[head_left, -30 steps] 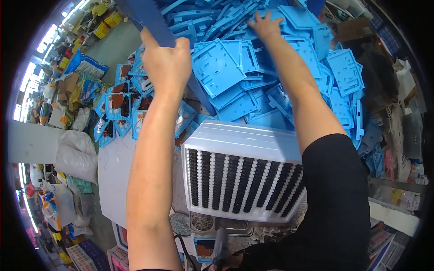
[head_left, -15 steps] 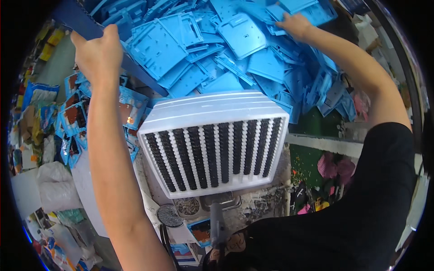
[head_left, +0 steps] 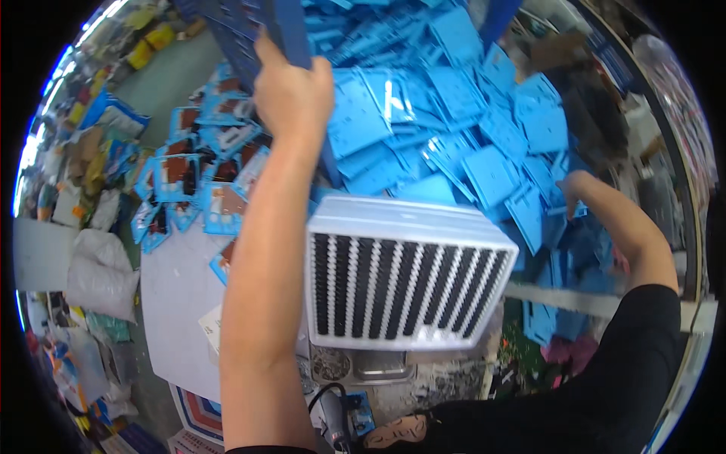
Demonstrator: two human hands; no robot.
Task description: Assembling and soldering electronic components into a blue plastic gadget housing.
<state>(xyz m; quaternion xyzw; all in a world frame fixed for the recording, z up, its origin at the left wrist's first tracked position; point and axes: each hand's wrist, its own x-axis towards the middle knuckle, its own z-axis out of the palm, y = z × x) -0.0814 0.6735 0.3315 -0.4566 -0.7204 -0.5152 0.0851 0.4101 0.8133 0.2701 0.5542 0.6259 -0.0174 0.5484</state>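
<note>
- Cluttered workshop floor spreads around the person, with a pale grey table (head_left: 178, 295) at the near left and a great heap of blue plastic cards (head_left: 454, 129) filling the far middle and right.
- The left hand (head_left: 291, 94) is raised at the far left, fingers curled tight around the edge of a dark blue tray (head_left: 249, 30) that tilts over the heap.
- The right hand (head_left: 571, 189) reaches into the right side of the heap; its fingers are buried among the cards, so how far they are closed cannot be told.
- A white slatted crate (head_left: 404, 276) stands in the near middle, just in front of the heap and between the two forearms.
- Packed cards with brown inserts (head_left: 193, 181) lie spread on the table to the left of the left arm.
- White sacks (head_left: 98, 272) and mixed packets lie at the far left edge; a power tool (head_left: 336, 420) rests near the person's foot.
- The cards look thin, light, stiff and glossy, so they probably slide over one another; a pinch at a flat edge or corner seems the surest hold.
- The tray looks rigid and broad, likely awkward in one hand; gripping its rim, as the left hand does, looks sensible.
</note>
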